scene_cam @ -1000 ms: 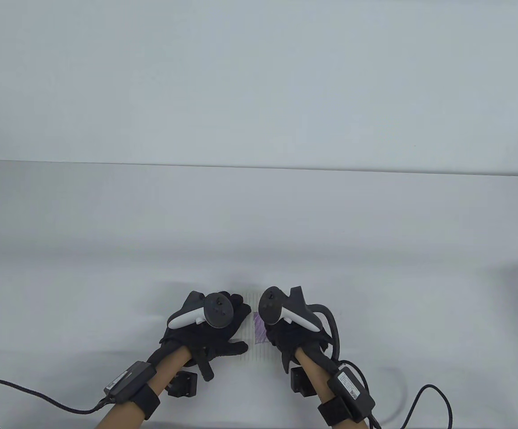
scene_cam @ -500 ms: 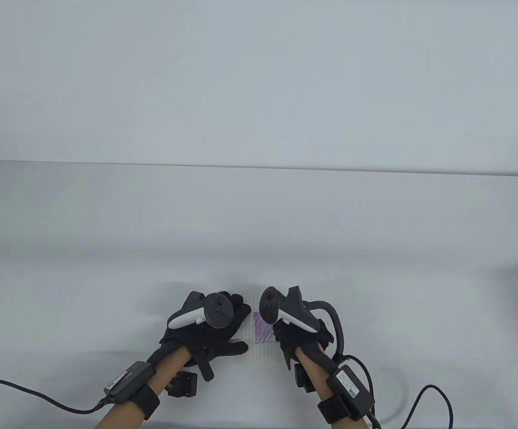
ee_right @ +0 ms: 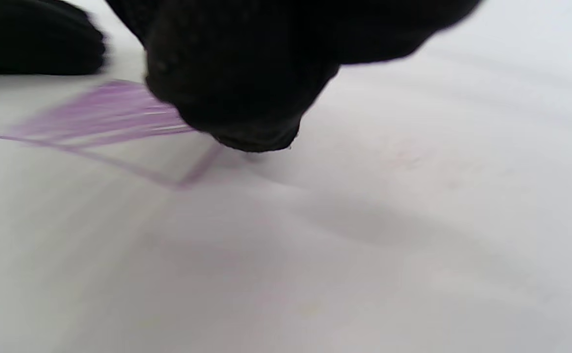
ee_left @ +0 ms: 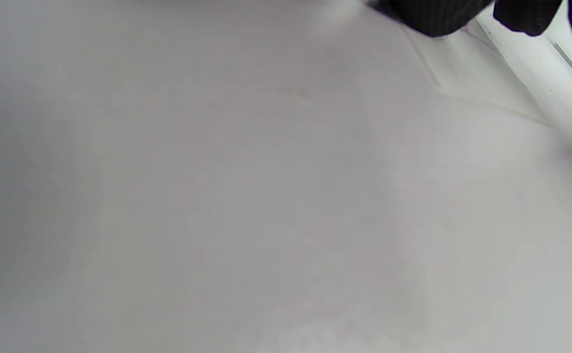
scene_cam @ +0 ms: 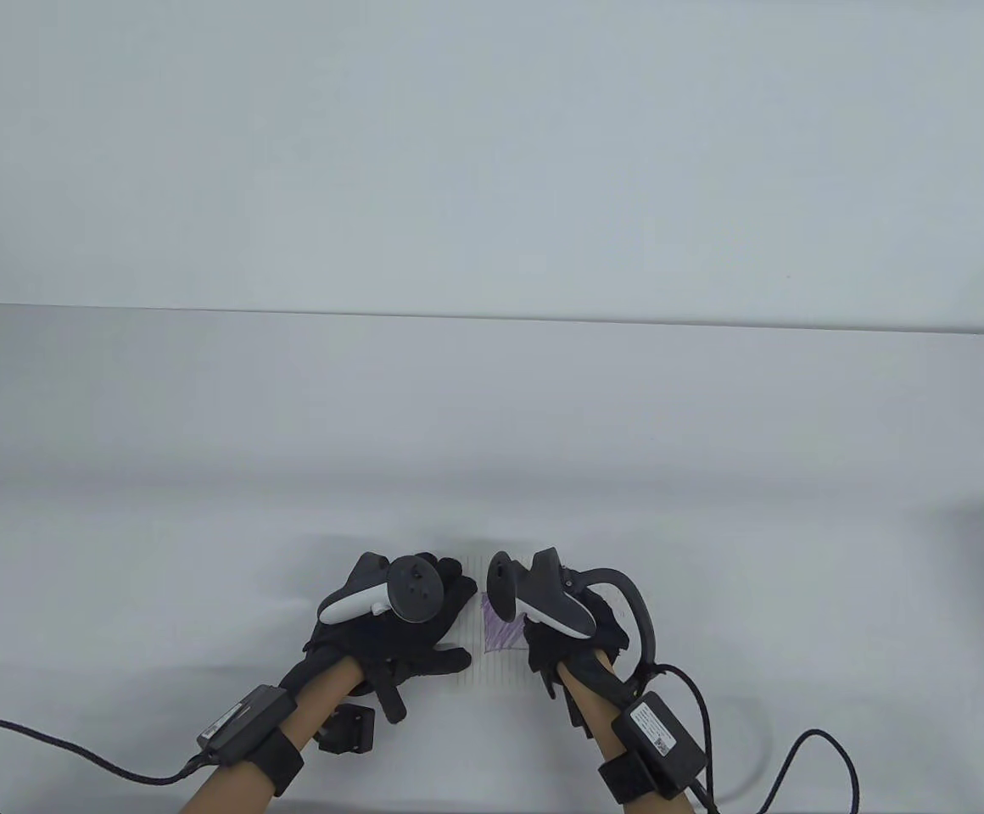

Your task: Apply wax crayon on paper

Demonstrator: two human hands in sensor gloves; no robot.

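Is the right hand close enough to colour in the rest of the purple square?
Probably yes. The right hand already sits on the lined white paper right beside the purple crayon patch, with nothing between them. The crayon itself is hidden under the glove.

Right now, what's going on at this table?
Someone in sensor gloves is colouring on lined paper. The left hand rests flat on the sheet. The right hand is bunched at a purple scribbled patch inside an outlined box, only partly filled. The crayon itself is hidden under the glove.
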